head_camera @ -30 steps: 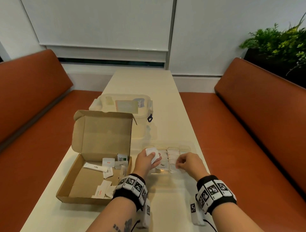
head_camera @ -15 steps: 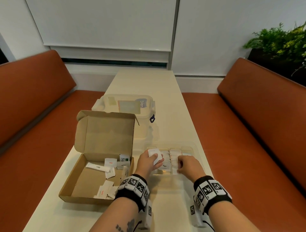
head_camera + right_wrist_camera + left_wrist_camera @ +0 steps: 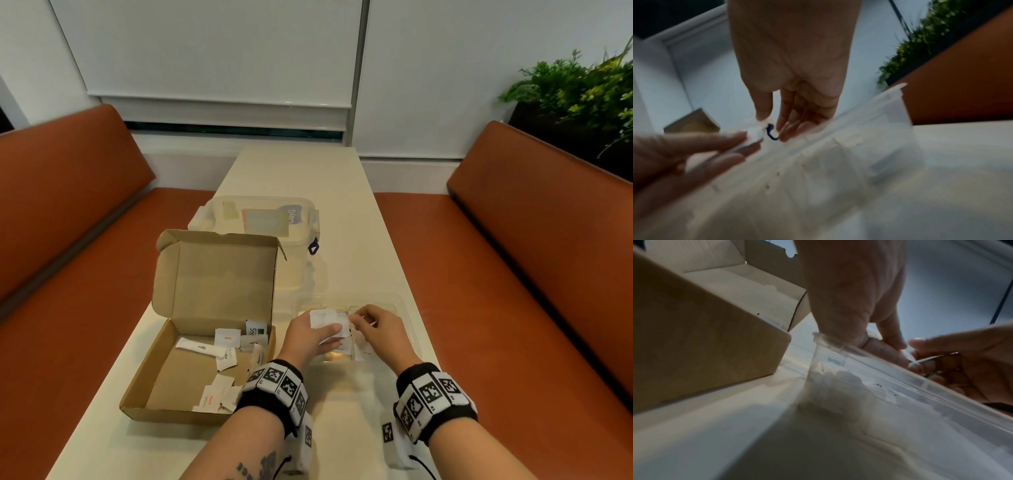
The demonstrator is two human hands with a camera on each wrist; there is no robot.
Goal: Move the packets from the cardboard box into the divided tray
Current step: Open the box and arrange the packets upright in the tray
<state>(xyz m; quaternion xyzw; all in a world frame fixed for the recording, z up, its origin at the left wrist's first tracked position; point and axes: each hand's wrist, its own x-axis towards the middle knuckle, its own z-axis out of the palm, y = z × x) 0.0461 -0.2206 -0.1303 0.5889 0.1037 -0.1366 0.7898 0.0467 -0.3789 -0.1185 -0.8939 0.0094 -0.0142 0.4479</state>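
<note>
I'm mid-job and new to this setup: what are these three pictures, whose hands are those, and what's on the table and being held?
No machine here: a person works with bare hands, wearing marker bands and cameras. The wide picture comes from a head camera; the other two look along each wrist toward the fingers.

On the table sit an open cardboard box with white packets inside, a clear divided tray already holding some packets, and a lidded plastic container behind the box.

The left hand holds white packets over the tray. The right hand pinches one at its edge, seen in the right wrist view.
</note>
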